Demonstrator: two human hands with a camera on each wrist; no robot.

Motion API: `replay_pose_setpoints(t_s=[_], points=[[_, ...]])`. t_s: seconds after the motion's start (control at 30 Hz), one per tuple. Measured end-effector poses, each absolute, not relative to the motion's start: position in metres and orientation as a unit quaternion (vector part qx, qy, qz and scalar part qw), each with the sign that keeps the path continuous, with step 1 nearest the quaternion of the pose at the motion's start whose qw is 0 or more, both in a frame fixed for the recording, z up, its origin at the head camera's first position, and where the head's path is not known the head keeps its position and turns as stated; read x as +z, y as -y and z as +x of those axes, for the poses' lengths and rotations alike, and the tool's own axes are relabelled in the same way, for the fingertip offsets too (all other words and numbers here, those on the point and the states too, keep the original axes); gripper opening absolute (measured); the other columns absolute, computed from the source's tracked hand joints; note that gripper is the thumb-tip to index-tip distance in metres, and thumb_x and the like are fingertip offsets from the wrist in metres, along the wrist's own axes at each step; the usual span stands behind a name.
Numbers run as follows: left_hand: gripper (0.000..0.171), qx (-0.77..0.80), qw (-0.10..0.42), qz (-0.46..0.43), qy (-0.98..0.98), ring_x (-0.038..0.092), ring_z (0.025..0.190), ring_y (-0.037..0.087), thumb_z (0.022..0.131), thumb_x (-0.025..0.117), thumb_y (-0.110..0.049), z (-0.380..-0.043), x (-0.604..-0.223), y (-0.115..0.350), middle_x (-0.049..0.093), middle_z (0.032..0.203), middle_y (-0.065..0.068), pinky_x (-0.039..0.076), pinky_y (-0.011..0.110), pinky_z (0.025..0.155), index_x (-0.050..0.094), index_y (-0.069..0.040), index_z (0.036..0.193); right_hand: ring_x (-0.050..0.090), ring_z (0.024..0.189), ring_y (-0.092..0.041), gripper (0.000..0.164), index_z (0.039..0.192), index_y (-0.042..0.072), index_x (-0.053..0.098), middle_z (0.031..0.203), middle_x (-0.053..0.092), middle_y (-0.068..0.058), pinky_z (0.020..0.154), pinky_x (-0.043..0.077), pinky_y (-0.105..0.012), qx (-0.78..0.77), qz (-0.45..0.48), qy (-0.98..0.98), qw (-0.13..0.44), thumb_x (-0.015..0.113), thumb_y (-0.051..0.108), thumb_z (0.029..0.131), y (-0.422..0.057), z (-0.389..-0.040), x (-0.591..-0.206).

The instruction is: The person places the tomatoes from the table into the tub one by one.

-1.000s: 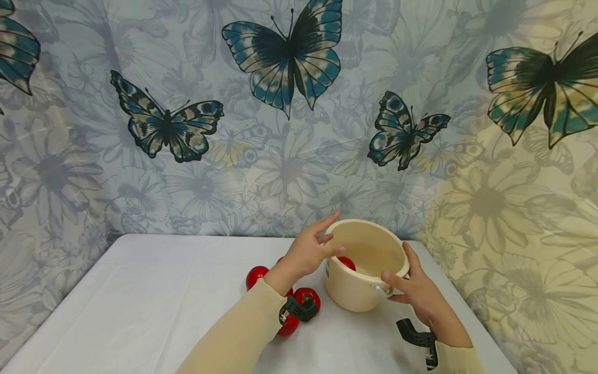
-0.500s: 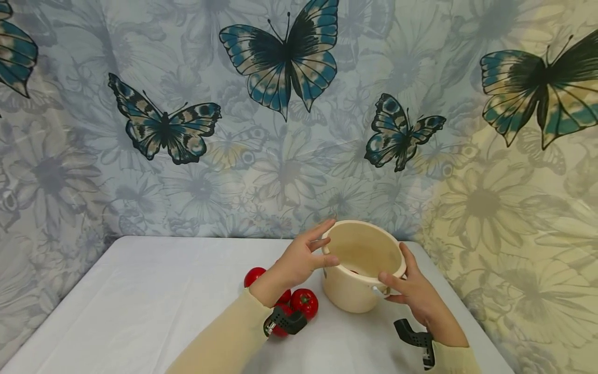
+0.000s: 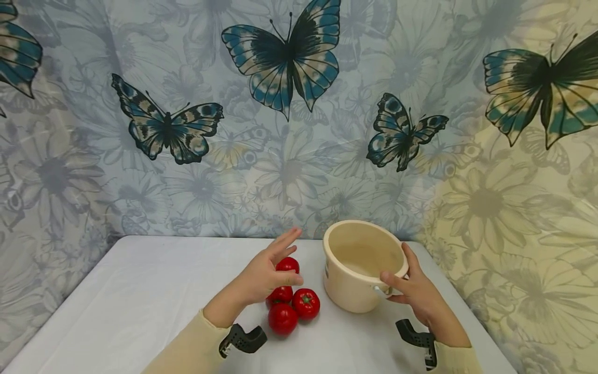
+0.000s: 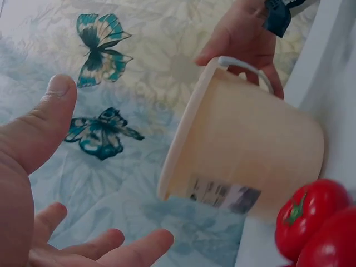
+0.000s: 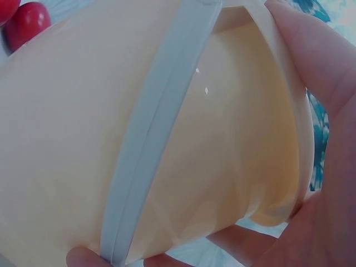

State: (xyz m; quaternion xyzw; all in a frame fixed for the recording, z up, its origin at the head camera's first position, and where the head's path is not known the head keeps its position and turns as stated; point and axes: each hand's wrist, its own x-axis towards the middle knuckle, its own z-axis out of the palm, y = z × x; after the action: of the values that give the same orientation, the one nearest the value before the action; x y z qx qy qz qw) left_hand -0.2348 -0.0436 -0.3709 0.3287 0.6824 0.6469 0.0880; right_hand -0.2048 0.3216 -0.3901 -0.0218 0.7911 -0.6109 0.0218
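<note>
A cream plastic bucket (image 3: 350, 291) stands on the table, its mouth facing up and its bottom inside hidden from view. My right hand (image 3: 418, 291) grips the bucket's right rim, thumb at the near side of the rim and fingers around the outside. The pale bail handle (image 5: 150, 133) hangs down the bucket's side in the right wrist view. My left hand (image 3: 261, 272) is held above several red tomatoes (image 3: 282, 319), its fingers extended and apart, holding nothing. One tomato (image 3: 288, 265) lies partly behind the left hand. A label (image 4: 222, 193) shows on the bucket's wall.
A white-covered table (image 3: 140, 301) carries everything. Close behind it hangs a butterfly-and-flower patterned cloth (image 3: 289, 171), which also runs along the right side. Black wrist-camera mounts (image 3: 243, 338) sit on both wrists.
A tomato seen at the bucket's mouth has dropped inside, out of sight. My left hand has drawn back leftward from the rim to above the tomatoes. The right hand keeps its grip.
</note>
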Motion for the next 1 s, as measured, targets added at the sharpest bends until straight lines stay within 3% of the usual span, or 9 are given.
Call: replay_pose_setpoints(t_s=[0.47,0.73,1.0], points=[[0.093,0.633,0.047,0.31,-0.708,0.02,0.146,0.038,0.084,0.081,-0.011,-0.241,-0.383,0.121,0.006,0.165,0.0,0.044,0.051,0.102,0.027,-0.021,0.159,0.036,0.131,-0.052,0.105,0.158,0.025,-0.018,0.159,0.0,-0.03,0.083,0.056,-0.057,-0.612,-0.019,-0.791,0.021,0.067,0.031,0.097,-0.322,-0.206,-0.392],[0.093,0.622,0.04,0.292,-0.726,0.024,0.144,0.041,0.084,0.081,-0.013,-0.244,-0.399,0.144,0.006,0.165,0.004,0.051,0.036,0.097,0.027,-0.021,0.159,0.039,0.129,-0.05,0.104,0.158,0.024,-0.017,0.159,0.0,-0.03,0.082,0.056,-0.055,-0.611,-0.023,-0.791,0.014,0.067,0.029,0.097,-0.322,-0.206,-0.393],[0.093,0.634,0.058,0.271,-0.721,0.028,0.142,0.044,0.084,0.08,-0.012,-0.251,-0.427,0.15,0.007,0.165,0.012,0.045,0.05,0.102,0.026,-0.015,0.159,0.04,0.128,-0.049,0.104,0.158,0.026,-0.017,0.159,0.0,-0.03,0.082,0.056,-0.055,-0.612,-0.022,-0.791,0.014,0.067,0.029,0.096,-0.321,-0.206,-0.392]])
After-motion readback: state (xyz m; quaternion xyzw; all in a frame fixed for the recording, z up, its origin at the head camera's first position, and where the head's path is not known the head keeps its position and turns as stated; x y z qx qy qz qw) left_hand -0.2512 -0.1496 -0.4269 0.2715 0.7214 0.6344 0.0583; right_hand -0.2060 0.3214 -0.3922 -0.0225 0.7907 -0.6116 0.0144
